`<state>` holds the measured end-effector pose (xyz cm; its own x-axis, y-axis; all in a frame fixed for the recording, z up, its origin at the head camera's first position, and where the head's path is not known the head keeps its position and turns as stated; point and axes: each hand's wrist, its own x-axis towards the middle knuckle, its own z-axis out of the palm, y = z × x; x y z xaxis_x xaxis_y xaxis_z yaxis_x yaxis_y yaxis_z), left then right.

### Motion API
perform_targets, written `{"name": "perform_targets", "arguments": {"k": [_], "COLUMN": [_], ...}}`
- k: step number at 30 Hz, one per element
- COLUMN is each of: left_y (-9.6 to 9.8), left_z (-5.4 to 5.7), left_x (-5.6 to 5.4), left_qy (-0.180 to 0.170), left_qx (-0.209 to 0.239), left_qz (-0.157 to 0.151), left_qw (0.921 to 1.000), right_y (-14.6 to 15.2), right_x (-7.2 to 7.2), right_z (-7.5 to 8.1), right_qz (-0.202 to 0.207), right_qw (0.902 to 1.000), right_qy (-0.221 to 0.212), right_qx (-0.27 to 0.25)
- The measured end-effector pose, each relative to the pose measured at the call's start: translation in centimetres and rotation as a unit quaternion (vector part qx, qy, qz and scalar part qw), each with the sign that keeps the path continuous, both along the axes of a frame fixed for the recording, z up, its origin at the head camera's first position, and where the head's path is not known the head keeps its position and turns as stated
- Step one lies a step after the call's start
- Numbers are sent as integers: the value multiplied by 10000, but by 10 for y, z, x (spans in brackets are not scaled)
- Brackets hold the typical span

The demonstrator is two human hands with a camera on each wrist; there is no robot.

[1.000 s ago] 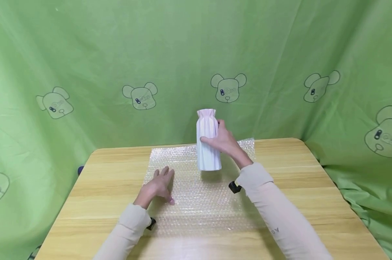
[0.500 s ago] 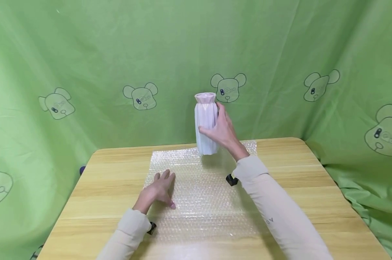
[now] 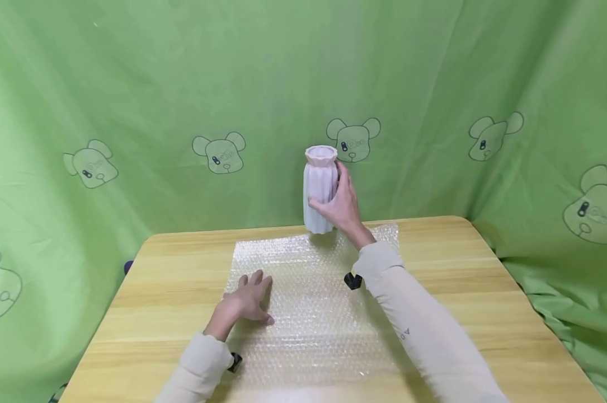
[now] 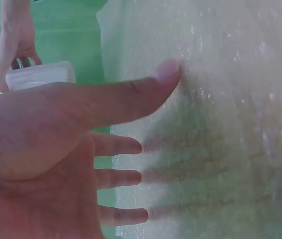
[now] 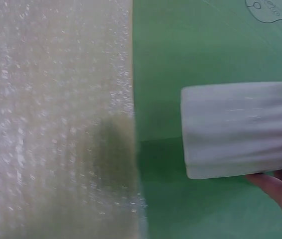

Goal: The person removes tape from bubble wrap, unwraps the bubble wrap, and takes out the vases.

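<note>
A white fluted vase [image 3: 319, 187] with a pleated, flared rim is gripped by my right hand [image 3: 344, 202], thumb across its front and fingers round its far side. It stands upright in the air over the table's back edge; in the right wrist view the base end of the vase [image 5: 240, 129] shows above the table. Flat on the table lies a sheet of clear bubble wrap [image 3: 313, 313]. My left hand [image 3: 245, 302] rests on the left part of that sheet, fingers spread; the left wrist view shows the fingertips of the left hand [image 4: 46, 149] at the plastic.
The wooden table [image 3: 147, 313] has rounded back corners. Behind and at both sides hangs a green curtain [image 3: 283, 73] printed with bear heads, close to the table's back edge. A small dark object [image 3: 127, 267] shows beyond the left edge.
My right hand has lifted the vase up and back from above the bubble wrap toward the curtain, tipping it so the opening shows. The left hand has stayed nearly in place.
</note>
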<state>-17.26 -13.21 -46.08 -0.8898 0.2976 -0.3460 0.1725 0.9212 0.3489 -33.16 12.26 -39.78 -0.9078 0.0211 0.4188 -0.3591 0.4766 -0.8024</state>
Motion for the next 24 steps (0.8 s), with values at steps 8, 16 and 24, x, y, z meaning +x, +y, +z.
{"name": "perform_targets", "arguments": {"k": [8, 16, 24], "left_y": [-1, 1, -1], "left_z": [-5, -6, -3], "left_x": [0, 2, 4], "left_qy": [146, 178, 164], "left_qx": [129, 94, 135], "left_qz": [-185, -399, -347], "left_qw": [9996, 9990, 9992], "right_y": [-4, -6, -13], "right_x": [-3, -5, -13], "right_z": [-17, -33, -49], "right_qz": [-97, -239, -268], "right_qw": [9997, 9988, 9991], "right_qy": [139, 214, 196], "right_qx": [-190, -381, -254]}}
